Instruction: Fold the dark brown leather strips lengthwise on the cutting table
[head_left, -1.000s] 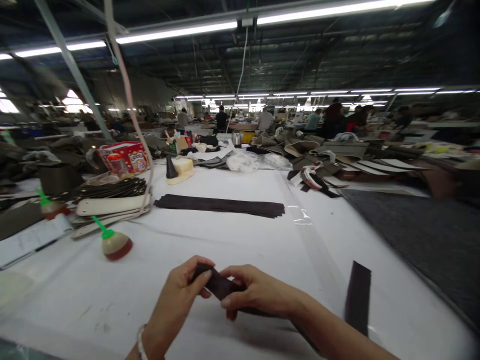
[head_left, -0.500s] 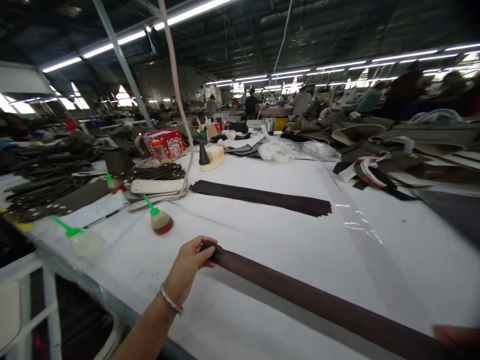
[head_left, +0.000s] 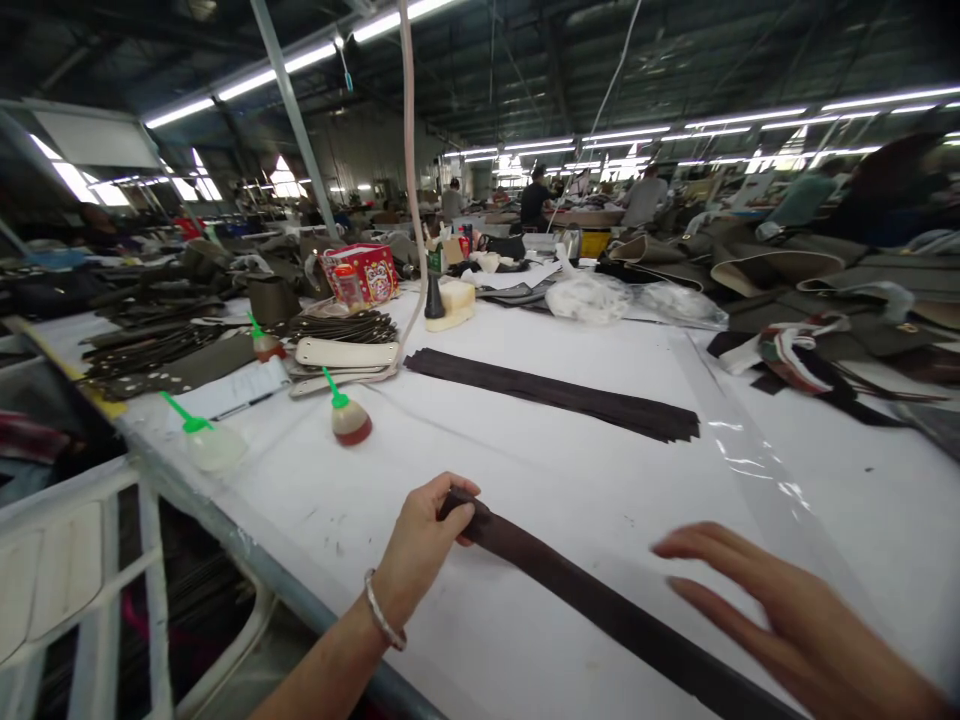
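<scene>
My left hand (head_left: 431,535) pinches the far end of a long dark brown strip (head_left: 600,600) between thumb and fingers. The strip slants down to the right and runs out of view at the bottom edge. To its right, my right hand (head_left: 772,590) hovers apart from it, thumb and fingers spread, slightly blurred and holding nothing. Beyond both hands, a stack of similar dark strips (head_left: 551,393) lies on the white tabletop (head_left: 540,480).
Squeeze bottles with green spouts, one with reddish liquid (head_left: 351,418) and one pale (head_left: 214,442), stand at left. Cream pieces (head_left: 346,354) and a red patterned box (head_left: 360,275) lie behind. Plastic wrap (head_left: 589,297) is farther back. A white chair (head_left: 82,570) stands beside the table.
My right hand has come off the near end of the strip and moved up and left, fingers apart. My left hand keeps its pinch. The view has shifted left.
</scene>
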